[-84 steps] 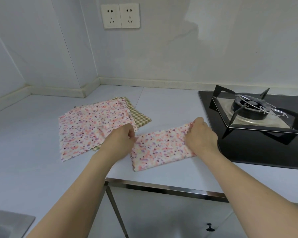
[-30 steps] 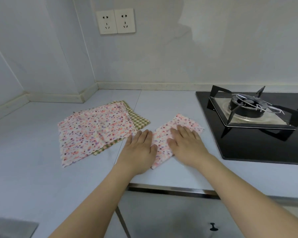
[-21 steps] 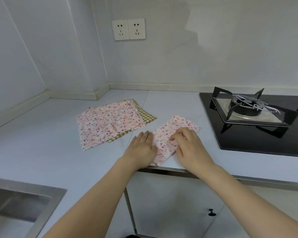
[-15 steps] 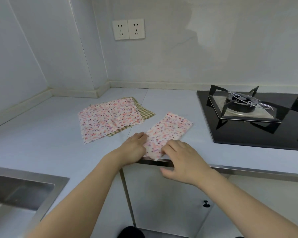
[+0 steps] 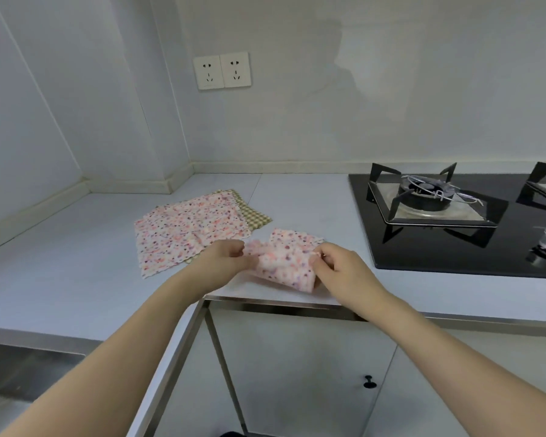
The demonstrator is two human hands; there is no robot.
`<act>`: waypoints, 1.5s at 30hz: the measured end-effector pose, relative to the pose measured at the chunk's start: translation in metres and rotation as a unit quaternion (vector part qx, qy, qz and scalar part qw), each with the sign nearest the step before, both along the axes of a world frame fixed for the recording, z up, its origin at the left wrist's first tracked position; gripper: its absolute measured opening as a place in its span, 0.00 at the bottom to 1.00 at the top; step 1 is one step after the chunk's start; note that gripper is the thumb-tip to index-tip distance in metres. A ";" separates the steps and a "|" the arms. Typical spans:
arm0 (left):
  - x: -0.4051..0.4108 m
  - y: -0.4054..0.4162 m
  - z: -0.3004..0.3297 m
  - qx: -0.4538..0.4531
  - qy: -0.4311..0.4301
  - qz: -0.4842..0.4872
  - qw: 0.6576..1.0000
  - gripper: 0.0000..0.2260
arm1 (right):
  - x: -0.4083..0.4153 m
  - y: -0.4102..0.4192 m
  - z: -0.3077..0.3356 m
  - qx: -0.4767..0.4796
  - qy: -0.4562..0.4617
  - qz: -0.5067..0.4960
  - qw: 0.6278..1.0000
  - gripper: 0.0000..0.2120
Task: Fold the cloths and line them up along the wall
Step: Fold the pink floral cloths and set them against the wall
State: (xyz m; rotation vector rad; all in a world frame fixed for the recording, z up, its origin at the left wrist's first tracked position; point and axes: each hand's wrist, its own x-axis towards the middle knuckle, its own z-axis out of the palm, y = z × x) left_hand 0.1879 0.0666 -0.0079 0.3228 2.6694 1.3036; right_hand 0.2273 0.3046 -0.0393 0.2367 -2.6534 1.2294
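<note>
Both hands at surface (image 5: 297, 197) front edge: left hand (image 5: 226, 258) and right hand (image 5: 341, 269) each pinch one end of folded floral cloth (image 5: 286, 260), fingers curled, forearms extended.

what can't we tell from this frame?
- Head view: how many cloths are in the flat pile; the top floral one covers all but a checked corner.
- Folded cloth: layer count, hidden by left hand and right hand.
- Sink: cut off by the frame edge.
</note>
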 end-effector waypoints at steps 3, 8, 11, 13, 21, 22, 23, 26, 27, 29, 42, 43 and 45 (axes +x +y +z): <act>-0.024 0.023 0.003 0.062 -0.003 0.025 0.998 0.14 | -0.024 0.012 0.006 -0.027 -0.028 -0.037 0.999 0.09; -0.069 0.062 -0.011 -0.013 0.038 0.094 0.995 0.14 | -0.070 0.030 0.003 0.021 -0.055 -0.086 0.995 0.13; -0.086 0.073 -0.025 -0.109 0.044 0.100 0.988 0.12 | -0.093 0.032 -0.011 0.134 -0.057 -0.103 0.984 0.15; -0.090 0.078 -0.033 -0.179 0.073 0.105 0.976 0.08 | -0.101 0.031 -0.021 0.184 -0.034 -0.117 0.975 0.13; -0.084 0.085 -0.048 -0.252 0.159 0.135 0.945 0.13 | -0.111 0.035 -0.034 0.166 -0.001 -0.130 0.978 0.09; -0.081 0.085 -0.047 -0.253 0.195 0.138 0.938 0.12 | -0.111 0.035 -0.034 0.162 -0.004 -0.128 0.978 0.07; -0.077 0.085 -0.047 -0.255 0.257 0.130 0.923 0.11 | -0.111 0.036 -0.034 0.159 -0.004 -0.128 0.979 0.06; -0.059 0.090 -0.053 -0.206 0.399 0.062 0.891 0.08 | -0.113 0.037 -0.034 0.149 -0.010 -0.127 0.981 0.05; -0.050 0.092 -0.055 -0.184 0.386 0.030 0.903 0.07 | -0.114 0.036 -0.034 0.147 -0.015 -0.128 0.981 0.04; -0.035 0.099 -0.056 -0.184 0.292 0.019 0.938 0.08 | -0.114 0.035 -0.033 0.144 -0.022 -0.131 0.981 0.03; -0.015 0.144 -0.043 -0.424 0.187 0.107 0.879 0.18 | -0.113 0.037 -0.030 0.143 -0.052 -0.117 0.981 0.06; -0.015 0.146 -0.044 -0.424 0.179 0.112 0.881 0.18 | -0.113 0.036 -0.030 0.142 -0.053 -0.117 0.981 0.06; -0.015 0.149 -0.043 -0.413 0.167 0.128 0.886 0.18 | -0.113 0.036 -0.030 0.144 -0.054 -0.119 0.981 0.06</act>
